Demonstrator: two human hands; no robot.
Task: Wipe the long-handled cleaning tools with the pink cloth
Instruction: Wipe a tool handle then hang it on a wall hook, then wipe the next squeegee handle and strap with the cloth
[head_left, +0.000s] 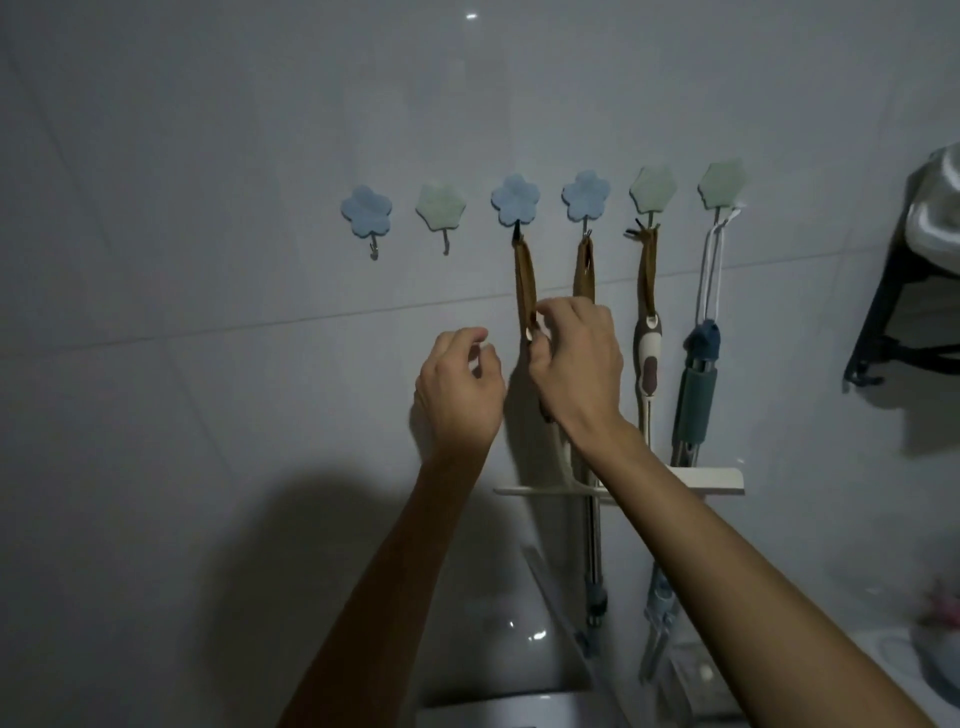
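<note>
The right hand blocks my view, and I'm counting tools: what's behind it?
Behind the right hand two brown loops hang from blue flower hooks. The handles below them are mostly covered.

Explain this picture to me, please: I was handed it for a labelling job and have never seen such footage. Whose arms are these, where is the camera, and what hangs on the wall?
There is no machine here. A camera worn on a person's head looks at their own two bare arms reaching to a pale tiled wall. Six blue and green flower-shaped adhesive hooks run in a row. Four carry long-handled cleaning tools, three by brown straps and one by a white cord. The right hand pinches the leftmost brown strap near its lower end. The left hand hovers beside it, fingers loosely curled, holding nothing. No pink cloth is plainly visible.
</note>
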